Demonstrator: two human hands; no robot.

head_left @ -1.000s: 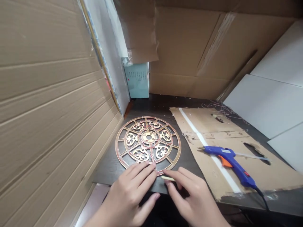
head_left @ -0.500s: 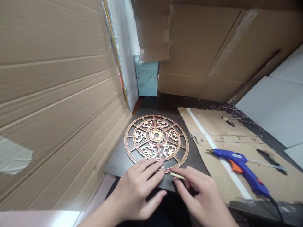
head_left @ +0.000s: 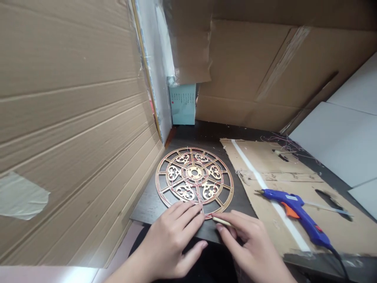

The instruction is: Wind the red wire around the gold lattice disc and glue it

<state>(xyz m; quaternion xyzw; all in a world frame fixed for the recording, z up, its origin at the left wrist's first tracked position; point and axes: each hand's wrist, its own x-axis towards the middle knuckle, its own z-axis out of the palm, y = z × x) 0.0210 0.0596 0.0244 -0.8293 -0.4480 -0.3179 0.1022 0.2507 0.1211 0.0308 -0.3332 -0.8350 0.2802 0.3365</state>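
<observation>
A round gold openwork frame [head_left: 194, 172] with spokes and scroll ornaments lies flat on the dark table, thin red and white wires running over it. My left hand [head_left: 176, 232] rests its outstretched fingertips on the near rim, beside one spoke; its thumb stands apart from the fingers. In my right hand [head_left: 247, 236] a short pale stick [head_left: 222, 221] is pinched between thumb and forefinger. The tip of that stick meets the near rim, just right of my left fingers.
A blue hot glue gun [head_left: 294, 208] with an orange trigger lies on a cardboard sheet [head_left: 265, 232] at the right. Loose wires [head_left: 279, 139] lie behind. Tall cardboard [head_left: 73, 118] walls off the left side. A light blue box [head_left: 183, 106] stands at the back.
The camera view has tilted slightly, so the scene sits a little lower. Both hands keep nearly the same places on the rim, and the pale stick stays in my right hand.
</observation>
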